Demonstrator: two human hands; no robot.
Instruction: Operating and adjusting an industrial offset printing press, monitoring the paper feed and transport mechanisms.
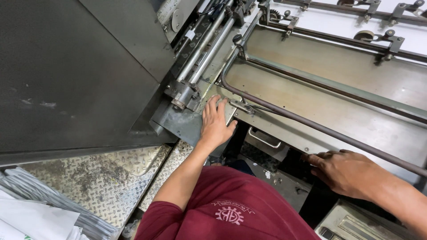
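I look down at a large worn printing machine. My left hand (215, 123) lies flat, fingers together, on the grey metal corner of the machine's feed board (320, 106), just below a set of steel rollers (202, 51). My right hand (344, 171) rests palm down at the machine's lower edge, under a long dark curved bar (311, 124), fingers slightly spread. Neither hand holds anything. My dark red shirt (235, 209) fills the bottom middle.
A big dark metal cover (75, 71) stands at the left. Diamond-plate steps (106, 182) lie below it. Stacked printed sheets (40, 209) sit at the bottom left. A metal handle (264, 138) is under the board. White paper (338, 22) lies at the top right.
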